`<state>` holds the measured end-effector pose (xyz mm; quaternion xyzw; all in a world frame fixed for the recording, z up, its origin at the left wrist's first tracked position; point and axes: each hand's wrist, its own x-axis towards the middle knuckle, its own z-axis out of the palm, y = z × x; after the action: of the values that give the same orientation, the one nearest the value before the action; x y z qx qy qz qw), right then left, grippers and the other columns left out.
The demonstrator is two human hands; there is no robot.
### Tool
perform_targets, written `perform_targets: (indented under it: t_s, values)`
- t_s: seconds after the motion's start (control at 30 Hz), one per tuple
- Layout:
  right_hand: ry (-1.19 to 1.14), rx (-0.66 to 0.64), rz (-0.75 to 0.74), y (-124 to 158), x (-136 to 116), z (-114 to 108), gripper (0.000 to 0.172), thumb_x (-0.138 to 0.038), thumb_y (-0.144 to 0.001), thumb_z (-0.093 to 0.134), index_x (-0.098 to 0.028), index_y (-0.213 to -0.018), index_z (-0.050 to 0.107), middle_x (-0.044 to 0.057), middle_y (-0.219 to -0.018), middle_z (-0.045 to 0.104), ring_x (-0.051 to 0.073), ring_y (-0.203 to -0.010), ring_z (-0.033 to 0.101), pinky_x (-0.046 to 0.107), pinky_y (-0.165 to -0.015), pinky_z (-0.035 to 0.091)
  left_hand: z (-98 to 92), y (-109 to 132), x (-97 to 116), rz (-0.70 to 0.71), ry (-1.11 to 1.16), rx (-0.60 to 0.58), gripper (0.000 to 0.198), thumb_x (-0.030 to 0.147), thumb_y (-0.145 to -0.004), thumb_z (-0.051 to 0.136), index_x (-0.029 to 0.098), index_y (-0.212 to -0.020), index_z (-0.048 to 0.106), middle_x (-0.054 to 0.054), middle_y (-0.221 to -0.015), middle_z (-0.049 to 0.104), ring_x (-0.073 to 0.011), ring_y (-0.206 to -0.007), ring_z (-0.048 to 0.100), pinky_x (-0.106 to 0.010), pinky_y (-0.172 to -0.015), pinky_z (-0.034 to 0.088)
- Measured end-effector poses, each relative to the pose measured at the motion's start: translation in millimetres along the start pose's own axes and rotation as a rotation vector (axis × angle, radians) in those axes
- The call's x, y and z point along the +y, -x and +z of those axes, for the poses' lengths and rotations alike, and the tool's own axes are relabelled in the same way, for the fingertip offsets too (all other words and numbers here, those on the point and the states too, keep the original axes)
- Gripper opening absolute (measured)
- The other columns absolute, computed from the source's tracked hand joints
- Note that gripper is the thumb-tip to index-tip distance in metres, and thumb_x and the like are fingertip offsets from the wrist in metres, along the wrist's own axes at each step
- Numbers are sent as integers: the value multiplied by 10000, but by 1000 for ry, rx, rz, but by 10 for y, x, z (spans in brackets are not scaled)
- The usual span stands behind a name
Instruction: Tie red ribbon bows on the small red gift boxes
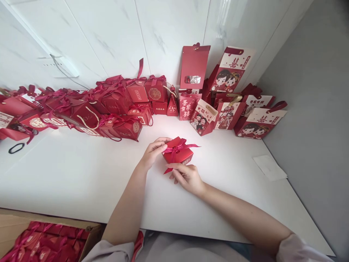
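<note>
A small red gift box with a dark pink ribbon bow on top rests on the white table in the middle of the view. My left hand is at the box's left side, its fingers closed around the left edge and the bow's left loop. In front of the box, my right hand has its fingers bent near a ribbon tail that hangs down at the front left corner. Whether those fingertips pinch the ribbon is too small to tell.
Many red boxes with ribbons are piled along the wall at the left. Red and white paper bags stand at the back right. A black ring lies far left, a white paper right. An open carton holds more boxes at the lower left.
</note>
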<state>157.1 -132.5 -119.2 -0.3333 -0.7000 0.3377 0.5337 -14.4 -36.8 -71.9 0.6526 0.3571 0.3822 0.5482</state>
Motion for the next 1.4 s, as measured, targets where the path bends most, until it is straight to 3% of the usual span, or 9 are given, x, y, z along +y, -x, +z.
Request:
perform_targets:
  t_s: [0.2, 0.33, 0.5, 0.73, 1.03, 1.17, 1.27, 1.33, 1.4]
  values:
    - [38, 10, -85, 16, -13, -65, 162, -226, -1019, 475, -205, -960, 625, 34, -754, 697, 139, -625, 668, 239, -558, 535, 20, -36, -56, -46, -3, 128, 224, 342, -892, 601, 176, -870, 749, -95, -1159, 671, -259, -1134, 597, -357, -992, 435]
    - [32, 32, -118, -4, -27, -100, 223, -242, -1020, 432, -212, -847, 569, 24, -672, 654, 136, -569, 627, 243, -528, 497, 34, -43, -71, -32, -31, 145, 237, 357, -890, 590, 168, -858, 730, -99, -1144, 670, -252, -1102, 608, -350, -971, 443]
    - [65, 37, -110, -22, -36, -119, 260, -265, -1001, 435, -225, -763, 532, 14, -618, 633, 132, -506, 577, 249, -491, 455, 45, -20, 10, 5, -153, 58, 347, 402, -834, 682, 179, -632, 508, -103, -1114, 663, -255, -1074, 612, -374, -981, 443]
    - [115, 49, -120, -15, -22, -69, 356, -296, -990, 459, -234, -640, 443, -7, -537, 545, 119, -442, 463, 260, -443, 368, 45, 4, 36, -20, -212, 34, 450, 394, -818, 710, 204, -632, 348, -99, -1125, 654, -260, -1114, 605, -386, -1003, 438]
    - [201, 153, -203, -132, -193, -256, 232, -293, -1001, 452, -232, -802, 556, 10, -622, 642, 124, -456, 480, 274, -457, 425, 5, 25, 83, 8, -256, -52, 399, 376, -784, 756, 190, -681, 419, -113, -1201, 630, -261, -1110, 600, -386, -981, 433]
    - [296, 170, -28, -438, -273, -576, 211, -326, -1002, 496, -219, -858, 607, 47, -788, 670, 162, -670, 597, 298, -614, 498, -6, 53, 97, -31, -193, -159, 335, 366, -802, 734, 196, -810, 446, -106, -1245, 617, -254, -1098, 603, -395, -980, 444]
    - [320, 3, 171, -698, -244, -799, 233, -385, -999, 507, -217, -930, 653, 67, -990, 675, 199, -927, 631, 306, -755, 515, 23, 60, 86, -27, -142, -256, 362, 390, -801, 735, 215, -1017, 503, -121, -1401, 520, -283, -1246, 546, -406, -1042, 421]
    - [315, -132, 258, -816, -201, -892, 257, -413, -996, 508, -220, -960, 675, 65, -1085, 666, 211, -1023, 619, 341, -884, 498, 52, 56, 96, 43, -141, -189, 487, 418, -808, 717, 251, -1198, 478, -117, -1512, 406, -295, -1406, 408, -407, -1108, 373]
    - [304, -210, 319, -868, -162, -933, 288, -440, -993, 507, -214, -942, 679, 67, -1129, 659, 213, -1030, 621, 372, -955, 475, 81, 62, 155, 123, -200, 4, 496, 428, -826, 687, 265, -1236, 463, -104, -1493, 415, -276, -1434, 365, -389, -1113, 367]
